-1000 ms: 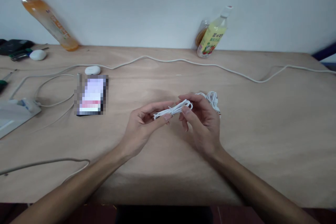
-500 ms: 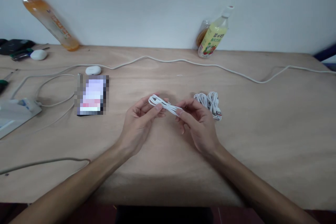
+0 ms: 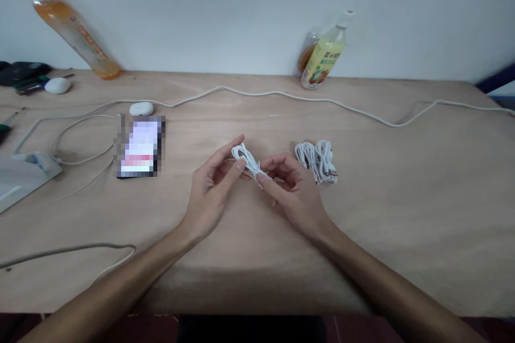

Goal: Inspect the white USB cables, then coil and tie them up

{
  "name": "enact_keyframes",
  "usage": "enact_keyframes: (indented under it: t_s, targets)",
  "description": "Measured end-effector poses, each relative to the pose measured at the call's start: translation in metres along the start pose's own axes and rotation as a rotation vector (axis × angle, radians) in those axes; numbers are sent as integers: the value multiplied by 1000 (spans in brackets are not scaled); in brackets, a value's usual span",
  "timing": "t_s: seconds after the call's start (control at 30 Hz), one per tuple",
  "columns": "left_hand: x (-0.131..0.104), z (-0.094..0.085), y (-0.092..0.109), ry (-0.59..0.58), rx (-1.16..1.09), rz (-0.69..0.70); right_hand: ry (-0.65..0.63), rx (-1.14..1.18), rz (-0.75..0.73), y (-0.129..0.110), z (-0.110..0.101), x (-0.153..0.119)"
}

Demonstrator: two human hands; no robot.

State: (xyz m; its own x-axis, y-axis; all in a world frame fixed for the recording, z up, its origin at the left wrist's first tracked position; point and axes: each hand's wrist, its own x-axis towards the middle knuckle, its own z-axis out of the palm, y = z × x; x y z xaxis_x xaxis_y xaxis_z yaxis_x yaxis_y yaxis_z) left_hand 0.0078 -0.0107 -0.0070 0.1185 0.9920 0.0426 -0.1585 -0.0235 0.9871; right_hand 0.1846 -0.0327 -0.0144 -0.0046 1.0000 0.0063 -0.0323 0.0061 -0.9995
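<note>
A white cable (image 3: 248, 162), coiled into a narrow bundle, is held above the table between my two hands. My left hand (image 3: 213, 185) pinches its upper left end, thumb on top and the index finger stretched behind it. At the lower right end, my right hand (image 3: 295, 190) grips the bundle between thumb and curled fingers. Just beyond my right hand, more coiled white cables (image 3: 317, 161) lie side by side on the wooden table (image 3: 257, 246); a metal plug shows at their right edge.
A phone (image 3: 140, 147) and a white earbud case (image 3: 141, 109) lie to the left, near a white power strip (image 3: 28, 177). A long white cord (image 3: 277, 92) crosses the table's back. An orange drink bottle (image 3: 76, 37) and a yellow drink bottle (image 3: 325, 56) stand by the wall.
The held cable bundle has turned to a steeper slant, its right end now lower. My right hand has shifted slightly left, and my left index finger has stretched upward.
</note>
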Motion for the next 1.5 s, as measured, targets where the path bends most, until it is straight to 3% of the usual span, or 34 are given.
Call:
enact_keyframes:
  t_s: [0.27,0.77,0.93,1.07,1.17,1.23,1.4,1.5]
  targets:
    - [-2,1,4,-6,45,-33,-48,-131,-6,-2,2,-3]
    - [-4,3,7,-131,26,-118,-232,-78,31,-3,-3,3]
    - [-3,1,9,-159,46,-98,-159,-103,30,-10,-2,3]
    - [-4,0,7,-156,9,-119,13,-161,6,-33,-18,2]
    - [-4,-1,5,-144,1,-112,192,-288,17,-57,-43,3]
    - [-4,-1,4,-145,-6,-110,236,-405,48,-72,-59,5]
    - [-6,0,4,-145,-14,-111,252,-894,148,-93,-83,19]
    - [-6,1,4,-143,-10,-116,157,-1117,163,-92,-86,30]
